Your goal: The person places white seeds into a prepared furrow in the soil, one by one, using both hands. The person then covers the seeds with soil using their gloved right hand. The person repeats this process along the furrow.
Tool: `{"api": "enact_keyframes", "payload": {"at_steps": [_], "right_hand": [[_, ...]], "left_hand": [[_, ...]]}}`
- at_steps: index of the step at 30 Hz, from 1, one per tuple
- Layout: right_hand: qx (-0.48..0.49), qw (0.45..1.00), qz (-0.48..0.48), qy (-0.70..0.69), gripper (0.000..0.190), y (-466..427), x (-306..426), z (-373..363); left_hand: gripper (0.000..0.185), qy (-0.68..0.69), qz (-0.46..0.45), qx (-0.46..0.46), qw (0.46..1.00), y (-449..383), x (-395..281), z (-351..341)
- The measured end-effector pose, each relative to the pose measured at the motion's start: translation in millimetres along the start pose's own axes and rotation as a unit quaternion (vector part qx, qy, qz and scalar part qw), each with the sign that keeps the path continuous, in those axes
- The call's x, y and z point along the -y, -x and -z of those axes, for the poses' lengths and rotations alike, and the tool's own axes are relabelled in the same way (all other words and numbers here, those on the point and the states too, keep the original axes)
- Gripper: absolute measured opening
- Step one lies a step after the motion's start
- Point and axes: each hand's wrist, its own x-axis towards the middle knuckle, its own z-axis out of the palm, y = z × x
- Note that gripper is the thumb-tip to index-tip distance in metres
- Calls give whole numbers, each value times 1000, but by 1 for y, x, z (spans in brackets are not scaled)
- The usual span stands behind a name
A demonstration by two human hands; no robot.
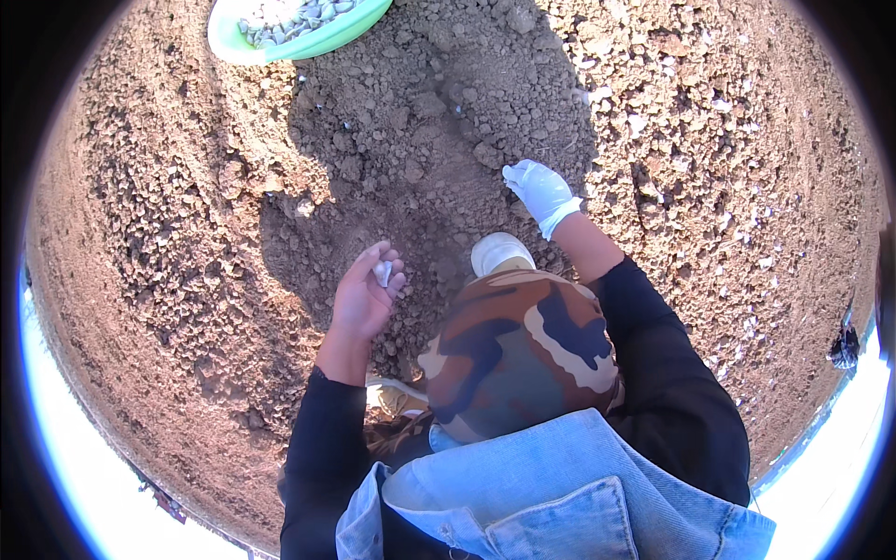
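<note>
My left hand (pixel 367 297) is bare, palm up and half curled. A small pale clove (pixel 383 273), seemingly garlic, lies against its fingers. On my right hand (pixel 540 190) is a thin white glove. Its fingers are bunched together just above the shaded soil (pixel 434 175), beside a large clod (pixel 488 155). Whether something small is pinched between those fingertips is hidden. Ahead, a light green plastic basin (pixel 308 47) holds many similar cloves (pixel 301 24).
My white-toed shoe (pixel 501 250) and camouflage-clad knee (pixel 525 336) are between my arms. A denim garment (pixel 504 490) covers my front. Lumpy sunlit soil (pixel 700 210) with scattered pale bits spreads to the right. At the far right edge is a dark object (pixel 845 346), too small to identify.
</note>
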Motion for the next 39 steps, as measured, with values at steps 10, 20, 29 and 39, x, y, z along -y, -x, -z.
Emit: {"api": "enact_keyframes", "payload": {"at_steps": [10, 20, 29, 39], "right_hand": [[199, 943, 29, 266, 21, -17, 32, 20], [-162, 936, -310, -45, 28, -93, -152, 123], [-317, 881, -251, -245, 28, -102, -128, 133], [126, 811, -199, -535, 29, -88, 39, 85]], "left_hand": [[24, 7, 5, 5, 1000, 2, -2, -17], [21, 36, 3, -3, 999, 2, -2, 0], [22, 35, -16, -14, 999, 1, -4, 5], [21, 41, -11, 13, 999, 3, -1, 8]]}}
